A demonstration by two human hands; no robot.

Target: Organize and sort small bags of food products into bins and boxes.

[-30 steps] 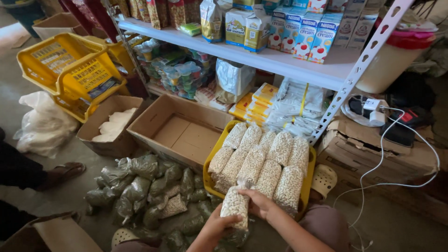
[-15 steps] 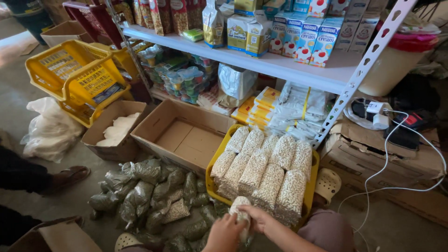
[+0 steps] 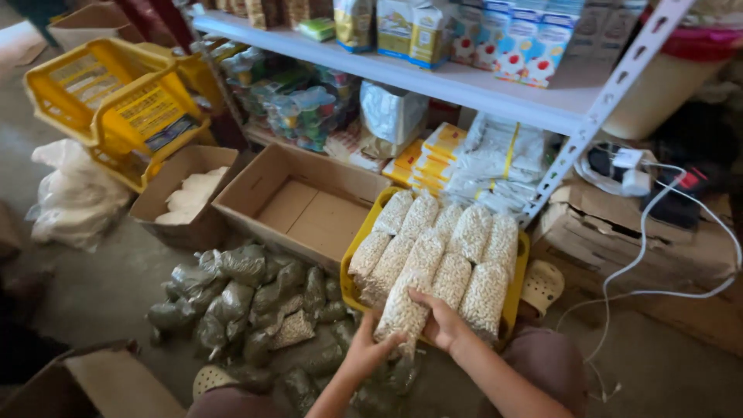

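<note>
Left hand [image 3: 364,352]: we curled our fingers under the clear plastic bag of pale beans [image 3: 402,310].
Right hand [image 3: 441,321]: we wrapped our fingers over its side.
Bag: it rested at the edge of the yellow plastic crate [image 3: 517,298].

Clear bags of pale beans [image 3: 441,251] fill a yellow crate [image 3: 357,249] at centre; one such bag [image 3: 402,310] lies at its near edge, gripped by both hands. Grey-green bags [image 3: 240,298] are heaped on the floor at lower left. Blue-and-white cartons [image 3: 507,35] and yellow-white packets [image 3: 402,27] line the upper shelf. Below it sit yellow flat packs [image 3: 429,159], white bags [image 3: 495,166] and a silver pouch [image 3: 391,112]. Open brown boxes [image 3: 309,209] stand at centre left.
</note>
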